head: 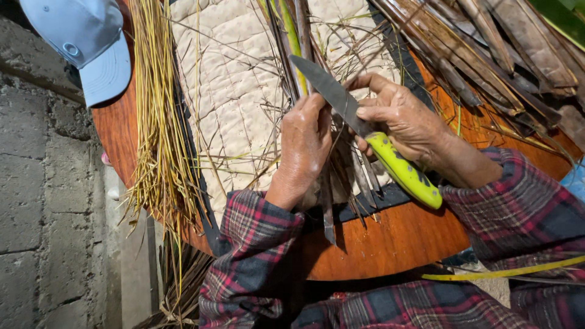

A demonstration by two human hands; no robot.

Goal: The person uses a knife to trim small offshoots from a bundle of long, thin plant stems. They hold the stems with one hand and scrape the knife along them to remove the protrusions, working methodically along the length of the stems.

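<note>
A: Where's the knife rn?

B: In the right hand, fingers wrapped tight round the grip where blade meets handle. Handle's glossy yellow-green w/ dark flecks, pointing to 5 o'clock; dull grey blade points to 11.

A: And the left hand?

B: Fingers pressed together, pinching a dark leaf strip just beside the blade. Strip runs from the fingers down to 6 o'clock.

A: Surface?

B: Round wooden table, orange-brown, polished. On it a cream quilted pad w/ dark edging, stitched in squares (no containers or labels that I can make out).

A: Other stuff?

B: Bundle of thin yellow straws at 9 o'clock, ends hanging over the table rim. Heap of flat brown dry leaves at 1–2 o'clock. Light blue cap at 10–11, smooth fabric. Rough grey block wall on the left. Sleeves are red-and-navy plaid.
</note>
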